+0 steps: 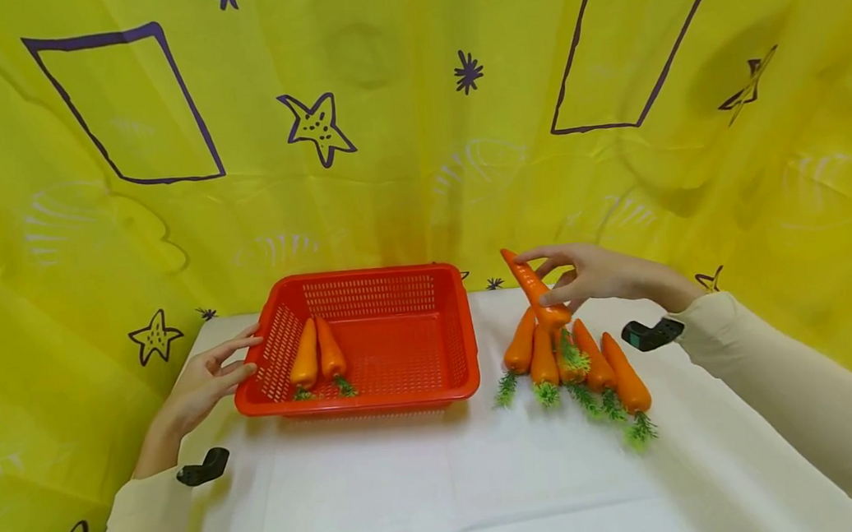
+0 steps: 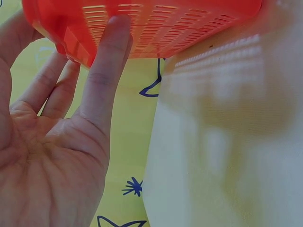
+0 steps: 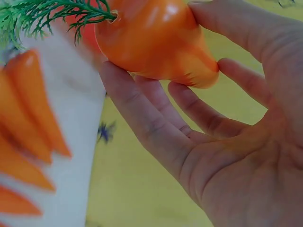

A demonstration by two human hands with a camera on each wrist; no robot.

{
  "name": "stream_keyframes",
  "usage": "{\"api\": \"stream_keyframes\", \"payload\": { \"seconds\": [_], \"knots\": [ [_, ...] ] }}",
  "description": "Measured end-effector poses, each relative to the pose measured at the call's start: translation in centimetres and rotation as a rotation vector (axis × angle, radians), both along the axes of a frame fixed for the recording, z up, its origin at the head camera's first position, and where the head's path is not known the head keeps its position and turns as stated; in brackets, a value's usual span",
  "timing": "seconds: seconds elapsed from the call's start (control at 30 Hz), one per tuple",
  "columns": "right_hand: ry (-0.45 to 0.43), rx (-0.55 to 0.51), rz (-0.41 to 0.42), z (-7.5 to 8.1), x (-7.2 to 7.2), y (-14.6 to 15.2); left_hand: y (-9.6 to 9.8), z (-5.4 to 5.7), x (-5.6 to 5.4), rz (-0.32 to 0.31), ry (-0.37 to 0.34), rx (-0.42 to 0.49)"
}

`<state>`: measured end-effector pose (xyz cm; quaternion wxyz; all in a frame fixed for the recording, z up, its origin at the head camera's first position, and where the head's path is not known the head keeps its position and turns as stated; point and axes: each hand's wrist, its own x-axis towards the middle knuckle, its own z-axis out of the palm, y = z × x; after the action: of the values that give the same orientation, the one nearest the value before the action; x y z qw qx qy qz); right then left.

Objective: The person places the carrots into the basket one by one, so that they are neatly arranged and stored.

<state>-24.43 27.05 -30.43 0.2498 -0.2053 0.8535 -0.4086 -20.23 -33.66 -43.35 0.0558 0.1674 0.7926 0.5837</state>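
My left hand (image 1: 200, 385) holds the left rim of a red plastic basket (image 1: 413, 398); in the left wrist view its fingers (image 2: 97, 80) lie against the slotted outer wall. Two orange carrots with green tops, one carrot (image 1: 305, 358) beside another carrot (image 1: 330, 351), lie in the basket's left half. On the right, my right hand (image 1: 593, 272) pinches a carrot (image 1: 530, 286) between thumb and fingertips, tip pointing up and left. The right wrist view shows that held carrot (image 3: 151, 40) with its leafy top at upper left. Below it, several carrots (image 1: 624, 376) lie side by side, tops toward me.
A white cloth (image 1: 412, 489) covers the table. Behind it hangs a yellow curtain (image 1: 407, 201) with dark drawn stars and frames, close to the basket's back edge. Black wrist cameras sit at both sleeves, including a camera (image 1: 652, 334) near the carrots.
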Motion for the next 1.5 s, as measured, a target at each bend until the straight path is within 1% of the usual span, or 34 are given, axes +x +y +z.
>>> {"api": "stream_keyframes", "payload": {
  "seconds": [0.2, 0.4, 0.53, 0.73, 0.83, 1.1, 1.33, 1.5],
  "knots": [
    [-0.014, -0.027, 0.074, 0.0, -2.5, -5.4, -0.1, -0.1, -0.1, -0.003, 0.009, -0.001],
    [-0.015, -0.049, 0.136, -0.5, -4.3, -10.5, -0.2, -0.2, -0.3, -0.014, 0.003, 0.011],
    [-0.036, -0.07, 0.164, -1.5, -5.3, -14.2, -0.4, -0.2, -0.2, -0.007, 0.008, 0.008],
    [-0.062, -0.101, 0.216, -3.8, -6.3, -19.4, -0.6, -0.3, 0.0, -0.015, 0.021, 0.024],
    [-0.076, -0.093, 0.214, -4.9, -6.6, -21.5, -0.5, -0.3, -0.1, -0.017, 0.024, 0.024],
    [-0.183, -0.066, 0.17, -8.1, -7.2, -25.3, -0.3, -0.3, -0.3, -0.019, 0.004, 0.019],
    [-0.221, -0.032, 0.129, -10.1, -7.9, -27.7, -0.2, -0.1, -0.3, -0.002, 0.0, 0.014],
    [-0.285, -0.053, 0.126, -11.6, -8.1, -28.9, -0.2, -0.2, -0.4, -0.009, -0.003, 0.017]
  ]
}}
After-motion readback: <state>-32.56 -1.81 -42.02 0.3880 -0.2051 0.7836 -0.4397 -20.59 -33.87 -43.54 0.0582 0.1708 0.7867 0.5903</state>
